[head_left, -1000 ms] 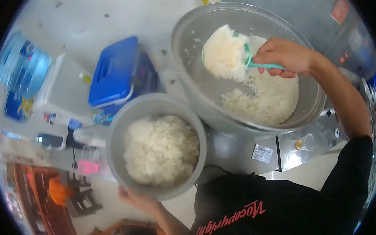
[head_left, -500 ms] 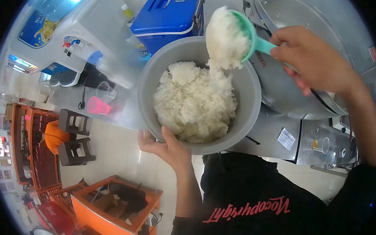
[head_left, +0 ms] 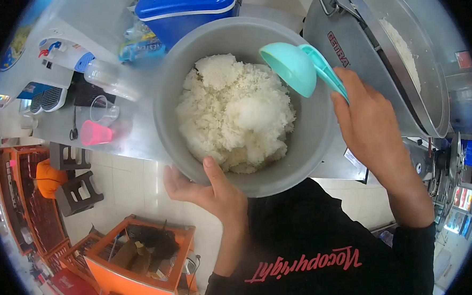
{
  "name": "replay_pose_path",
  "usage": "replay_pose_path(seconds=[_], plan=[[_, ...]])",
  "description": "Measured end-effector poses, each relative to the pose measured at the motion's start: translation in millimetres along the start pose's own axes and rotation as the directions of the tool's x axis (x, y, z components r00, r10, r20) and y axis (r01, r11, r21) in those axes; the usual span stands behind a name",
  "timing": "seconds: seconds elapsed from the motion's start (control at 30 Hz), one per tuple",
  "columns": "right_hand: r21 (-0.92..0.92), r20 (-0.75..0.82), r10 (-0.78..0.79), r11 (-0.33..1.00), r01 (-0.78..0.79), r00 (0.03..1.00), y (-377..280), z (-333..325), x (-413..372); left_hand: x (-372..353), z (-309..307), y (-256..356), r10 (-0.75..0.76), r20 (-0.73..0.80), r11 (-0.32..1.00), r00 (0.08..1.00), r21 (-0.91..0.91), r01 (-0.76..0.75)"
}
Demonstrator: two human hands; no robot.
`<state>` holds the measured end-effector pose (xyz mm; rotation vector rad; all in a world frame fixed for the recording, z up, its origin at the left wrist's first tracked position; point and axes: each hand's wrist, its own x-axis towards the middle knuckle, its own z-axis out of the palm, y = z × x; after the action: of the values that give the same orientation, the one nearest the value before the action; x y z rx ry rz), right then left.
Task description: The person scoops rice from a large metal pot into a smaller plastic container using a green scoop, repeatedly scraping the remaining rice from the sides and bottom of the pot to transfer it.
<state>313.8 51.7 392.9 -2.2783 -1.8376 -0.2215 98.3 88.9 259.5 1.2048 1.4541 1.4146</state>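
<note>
A large grey basin (head_left: 165, 106) holds a heap of white cooked rice (head_left: 229, 116). My left hand (head_left: 209, 194) grips the basin's near-left rim, its thumb over the edge and its fingers outside against the wall. A turquoise rice scoop (head_left: 296, 67) hangs over the right side of the basin, tipped with its rounded back facing up. Its handle is closed in my right hand (head_left: 365, 116), just past the basin's right rim. The inside of the scoop is hidden.
Right of the basin stands a big metal rice cooker (head_left: 349, 61), lid raised, rice inside. A blue cooler box (head_left: 186, 3) sits behind the basin. On the left are a pink cup (head_left: 95, 133), a clear cup (head_left: 103, 109) and a white water dispenser (head_left: 75, 27).
The scoop was heaped with rice above the basin; now it is turned over and lower, and its rice lies on the heap. My left hand still grips the rim.
</note>
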Motion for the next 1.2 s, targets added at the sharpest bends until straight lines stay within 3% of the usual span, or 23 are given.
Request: replay_pose_path(seconds=[0.07, 0.1, 0.23, 0.33, 0.47, 0.57, 0.63, 0.67, 0.77, 0.9, 0.97, 1.03, 1.1, 1.2], plan=[[0.048, 0.270, 0.153, 0.984, -0.172, 0.951, -3, -6, -4, 0, -1, 0, -0.015, -0.005, 1.000, 1.000, -0.016, 0.015], [0.046, 0.274, 0.156, 0.984, -0.175, 0.949, -8, -3, -8, 1, -2, 0, -0.014, 0.000, 1.000, 1.000, -0.006, 0.014], [0.020, 0.413, -0.012, 1.000, 0.004, 0.911, -45, 38, -31, -1, -4, -1, -0.049, 0.019, 0.999, 0.999, 0.001, 0.049], [0.050, 0.381, -0.044, 0.998, 0.027, 0.924, -76, 53, -36, -1, 1, 6, -0.081, 0.007, 0.991, 0.997, -0.104, 0.081], [0.162, 0.346, -0.062, 0.987, 0.006, 0.936, -60, 28, -32, 0, -1, 2, -0.046, 0.029, 0.995, 0.999, -0.083, 0.048], [0.177, 0.228, 0.000, 0.983, -0.042, 0.974, -39, 18, -22, 0, -1, 3, -0.041, 0.029, 0.996, 0.999, -0.073, 0.043], [0.021, 0.164, 0.153, 0.987, -0.158, 0.975, -22, 26, -7, -1, -2, 4, -0.040, 0.042, 0.997, 0.998, -0.059, 0.043], [0.025, 0.258, 0.173, 0.982, -0.185, 0.951, -14, 41, -9, -1, -2, 3, -0.038, 0.042, 0.998, 0.998, -0.057, 0.040], [0.095, 0.293, 0.107, 0.986, -0.140, 0.950, -21, 80, -16, -1, -1, 4, -0.031, 0.047, 0.999, 0.998, -0.027, 0.032], [0.254, 0.301, 0.090, 0.952, -0.171, 0.949, -8, 59, 7, -1, -1, 5, -0.039, 0.039, 0.998, 0.998, -0.040, 0.041], [0.369, 0.064, 0.113, 0.921, -0.129, 0.992, 0, 49, 11, -1, -1, 5, -0.037, 0.034, 0.999, 0.999, -0.037, 0.038], [0.372, 0.125, 0.108, 0.917, -0.148, 0.986, -4, 47, 7, -2, -1, 5, -0.040, 0.020, 0.999, 0.999, -0.016, 0.041], [0.194, 0.390, 0.063, 0.970, -0.149, 0.919, -22, 66, -9, -2, -1, 3, -0.042, 0.007, 0.999, 0.999, -0.026, 0.042], [0.259, 0.453, -0.010, 0.958, -0.121, 0.892, -39, 61, -23, -2, 2, 3, -0.039, -0.012, 0.997, 0.999, -0.062, 0.038]])
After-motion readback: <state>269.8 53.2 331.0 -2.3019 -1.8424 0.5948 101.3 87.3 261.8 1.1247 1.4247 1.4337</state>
